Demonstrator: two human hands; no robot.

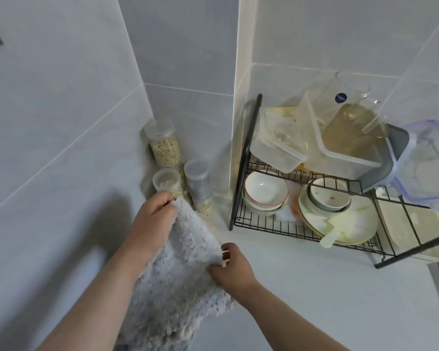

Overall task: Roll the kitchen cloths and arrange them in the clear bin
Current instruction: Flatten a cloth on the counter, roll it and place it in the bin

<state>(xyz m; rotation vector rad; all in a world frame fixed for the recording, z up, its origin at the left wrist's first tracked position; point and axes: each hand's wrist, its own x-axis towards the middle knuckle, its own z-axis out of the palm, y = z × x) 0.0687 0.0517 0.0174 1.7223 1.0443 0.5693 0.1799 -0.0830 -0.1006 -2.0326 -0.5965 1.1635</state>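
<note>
Both hands pinch the grey cloth point(178, 269): left hand point(151, 219) far corner, right hand point(230, 268) near edge. Prob best they lay it flat w/ edges squared, then roll tight.

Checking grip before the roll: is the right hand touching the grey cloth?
Touching. In the head view the right hand pinches the right edge of the grey cloth, with its fingers curled round it.

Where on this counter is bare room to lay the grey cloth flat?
Free: counter right of the right hand, in front of the dish rack. Crowded: jars in the corner behind the left hand and grey cloth.
</note>
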